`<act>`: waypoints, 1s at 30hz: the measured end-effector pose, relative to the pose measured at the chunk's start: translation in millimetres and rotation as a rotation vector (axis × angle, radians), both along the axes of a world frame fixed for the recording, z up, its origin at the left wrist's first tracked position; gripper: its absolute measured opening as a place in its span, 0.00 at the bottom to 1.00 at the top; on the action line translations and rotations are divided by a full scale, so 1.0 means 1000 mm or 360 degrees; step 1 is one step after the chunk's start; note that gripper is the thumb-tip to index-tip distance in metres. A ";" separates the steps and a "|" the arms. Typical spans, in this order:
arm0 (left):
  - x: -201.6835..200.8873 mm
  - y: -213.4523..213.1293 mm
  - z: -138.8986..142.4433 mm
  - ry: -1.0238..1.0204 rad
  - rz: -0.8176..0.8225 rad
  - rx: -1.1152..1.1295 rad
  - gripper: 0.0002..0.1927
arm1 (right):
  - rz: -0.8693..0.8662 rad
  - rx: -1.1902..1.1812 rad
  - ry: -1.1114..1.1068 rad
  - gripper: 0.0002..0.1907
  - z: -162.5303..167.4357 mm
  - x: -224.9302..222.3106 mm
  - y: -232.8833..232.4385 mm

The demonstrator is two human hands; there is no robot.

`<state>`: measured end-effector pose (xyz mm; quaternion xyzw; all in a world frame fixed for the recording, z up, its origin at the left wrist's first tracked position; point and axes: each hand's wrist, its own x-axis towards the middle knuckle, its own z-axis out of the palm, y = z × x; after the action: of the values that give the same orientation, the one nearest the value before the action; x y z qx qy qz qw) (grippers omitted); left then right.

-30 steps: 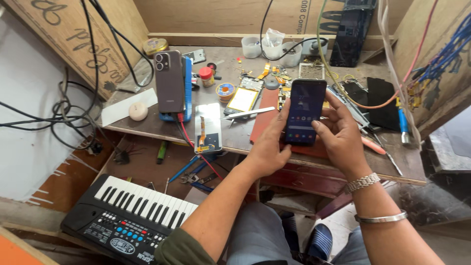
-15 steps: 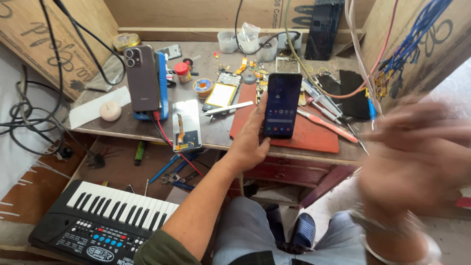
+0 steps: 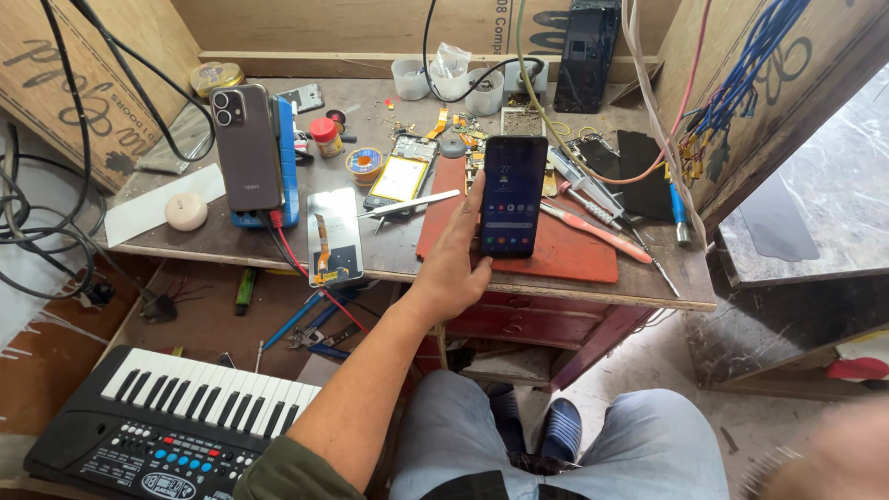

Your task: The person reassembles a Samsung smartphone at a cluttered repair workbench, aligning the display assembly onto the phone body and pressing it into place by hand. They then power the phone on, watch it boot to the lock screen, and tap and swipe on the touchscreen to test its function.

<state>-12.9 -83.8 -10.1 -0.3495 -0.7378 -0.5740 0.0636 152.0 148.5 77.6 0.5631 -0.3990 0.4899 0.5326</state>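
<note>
Head view: left hand (image 3: 460, 264) grips the lit smartphone (image 3: 512, 195) by its lower left edge, fingers curled closed around it, above the red mat (image 3: 556, 252). Right hand (image 3: 824, 458) blurred; grip cannot be judged. Advise firmer 2-sided support.

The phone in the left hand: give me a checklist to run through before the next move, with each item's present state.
1. Grip: the left hand holds the dark phone by its left edge: ok.
2. Screen: lit and facing up: ok.
3. Support: whether the phone's lower end rests on the red mat or is held above it: cannot tell.
4. Right hand: a blur at the lower right corner, off the phone; what it holds: cannot tell.
5. Tools nearby: the tweezers lie left of the phone and the orange-handled screwdriver right of it, both untouched: ok.
</note>
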 end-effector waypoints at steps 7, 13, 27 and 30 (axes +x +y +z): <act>0.000 0.001 -0.001 0.0023 -0.0019 0.0023 0.56 | -0.0708 0.0283 -0.1670 0.12 -0.050 -0.105 -0.008; -0.004 0.002 -0.003 -0.0065 -0.0074 0.0066 0.56 | -0.0716 0.0241 -0.2058 0.25 -0.067 -0.165 -0.033; -0.009 0.007 -0.001 -0.0077 -0.0039 0.0070 0.54 | -0.0506 0.0609 -0.2062 0.56 -0.074 -0.163 -0.030; -0.009 0.006 -0.001 -0.0094 -0.0092 0.0080 0.55 | -0.0653 0.0695 -0.1924 0.59 -0.071 -0.162 -0.033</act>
<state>-21.9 -78.1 -11.3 -0.3518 -0.7142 -0.6041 0.0341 -9.7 115.8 6.2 0.1975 -0.8157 0.5159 0.1717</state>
